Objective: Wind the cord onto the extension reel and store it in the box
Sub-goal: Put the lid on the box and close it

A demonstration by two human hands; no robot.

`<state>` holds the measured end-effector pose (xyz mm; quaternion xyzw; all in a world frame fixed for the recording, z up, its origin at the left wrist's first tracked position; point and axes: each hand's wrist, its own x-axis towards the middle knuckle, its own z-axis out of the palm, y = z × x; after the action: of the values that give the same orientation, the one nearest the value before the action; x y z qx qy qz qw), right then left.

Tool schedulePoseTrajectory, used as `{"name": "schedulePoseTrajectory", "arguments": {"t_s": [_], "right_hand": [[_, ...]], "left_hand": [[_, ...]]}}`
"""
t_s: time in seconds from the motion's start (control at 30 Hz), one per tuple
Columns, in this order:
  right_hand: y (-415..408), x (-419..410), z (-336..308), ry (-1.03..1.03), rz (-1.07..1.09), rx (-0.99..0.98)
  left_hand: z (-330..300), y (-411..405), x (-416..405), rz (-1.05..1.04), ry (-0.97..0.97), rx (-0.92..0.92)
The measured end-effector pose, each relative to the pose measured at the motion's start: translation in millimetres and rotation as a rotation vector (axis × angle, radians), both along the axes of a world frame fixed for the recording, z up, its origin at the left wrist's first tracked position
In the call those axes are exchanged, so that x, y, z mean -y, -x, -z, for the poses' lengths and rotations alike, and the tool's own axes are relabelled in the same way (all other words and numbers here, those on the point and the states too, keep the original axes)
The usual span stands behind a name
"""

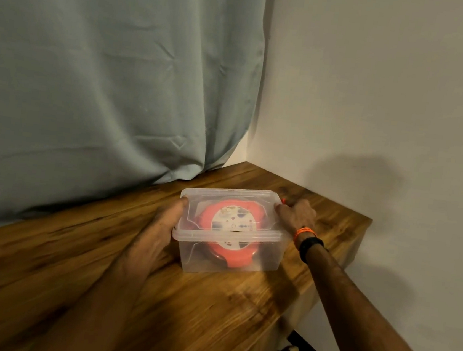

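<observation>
A clear plastic box point(270, 254) with its lid on stands on the wooden table point(97, 275), near the far right corner. Inside it lies the orange-red extension reel point(232, 257) with a white round label, seen through the lid and the walls. My left hand point(157, 233) presses flat against the box's left side, fingertips up at the lid's rim. My right hand point(296, 214) grips the box's far right corner. Both hands hold the box between them. No loose cord is visible outside the box.
A grey-green curtain point(106, 74) hangs behind the table on the left and rests on its back edge. A white wall point(378, 91) closes the right side. The table's right edge point(337, 274) drops off close beside the box, with a dark frame bar below.
</observation>
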<state>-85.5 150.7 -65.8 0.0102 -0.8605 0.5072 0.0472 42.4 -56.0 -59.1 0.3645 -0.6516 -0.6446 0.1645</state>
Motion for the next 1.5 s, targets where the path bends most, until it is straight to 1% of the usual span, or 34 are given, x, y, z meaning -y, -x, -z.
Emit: {"name": "schedulePoseTrajectory", "arguments": {"t_s": [0.17, 0.2, 0.3, 0.37, 0.57, 0.67, 0.77, 0.9, 1.0, 1.07, 1.13, 1.17, 1.23, 1.27, 1.3, 1.33, 1.4, 1.47, 1.5], "right_hand": [[-0.8, -1.5, 3.4, -0.013, -0.026, -0.028], [-1.2, -1.7, 4.0, -0.016, -0.027, -0.035], [-2.0, -1.7, 3.4, -0.008, -0.025, -0.015], [-2.8, -1.9, 2.8, -0.011, -0.026, -0.001], [-3.8, -1.6, 3.5, -0.02, -0.02, -0.031], [-5.5, -2.6, 3.2, -0.024, -0.02, -0.021], [-6.2, -3.1, 2.2, -0.042, -0.021, -0.03], [-7.9, -3.6, 1.7, -0.053, -0.024, -0.029], [-10.2, -3.8, -0.4, -0.057, -0.036, -0.041], [-12.3, -5.3, -2.9, -0.079, -0.06, -0.035], [-18.0, -7.2, -5.8, -0.201, -0.095, -0.077], [-21.7, -8.3, -6.7, -0.289, -0.104, -0.157], [-32.5, -11.2, -9.2, -0.426, -0.148, -0.422], [-39.4, -13.0, -12.0, -0.469, -0.222, -0.545], [-46.1, -15.6, -14.8, -0.507, -0.331, -0.624], [-52.7, -17.4, -18.0, -0.539, -0.46, -0.661], [-63.8, -19.4, -20.7, -0.625, -0.679, -0.654], [-71.4, -20.6, -20.0, -0.715, -0.785, -0.603], [-73.8, -21.0, -18.7, -0.745, -0.81, -0.568]], "left_hand": [[3.2, -18.6, 6.4, -0.098, -0.129, -0.032], [0.4, -19.4, 8.6, -0.126, -0.122, -0.04], [-11.2, -19.9, 8.6, -0.242, 0.041, -0.017], [-13.8, -18.6, 3.4, -0.231, 0.083, -0.015], [5.5, -16.1, -10.0, -0.187, 0.047, -0.152], [8.2, -13.7, -11.7, -0.208, 0.044, -0.19], [8.4, -10.7, -9.3, -0.237, 0.134, -0.16], [6.9, -8.7, -9.5, -0.191, 0.372, -0.079], [1.6, -10.3, -9.1, -0.16, 0.499, 0.01], [-1.3, -11.6, -8.5, -0.115, 0.558, 0.078], [-3.4, -15.2, -9.6, -0.057, 0.603, 0.137], [-4.3, -18.2, -11.4, -0.046, 0.658, 0.142], [-5.4, -24.5, -17.2, -0.022, 0.831, 0.088], [-6.1, -27.4, -19.9, 0.01, 0.918, 0.041], [-7.2, -29.5, -23.4, 0.061, 0.98, 0.008], [-8.3, -31.5, -26.8, 0.139, 1.025, -0.002], [-7.8, -34.8, -35.1, 0.382, 1.094, 0.032], [-3.6, -34.6, -41.6, 0.595, 1.163, 0.076], [-0.7, -33.5, -42.8, 0.634, 1.194, 0.087]]}}
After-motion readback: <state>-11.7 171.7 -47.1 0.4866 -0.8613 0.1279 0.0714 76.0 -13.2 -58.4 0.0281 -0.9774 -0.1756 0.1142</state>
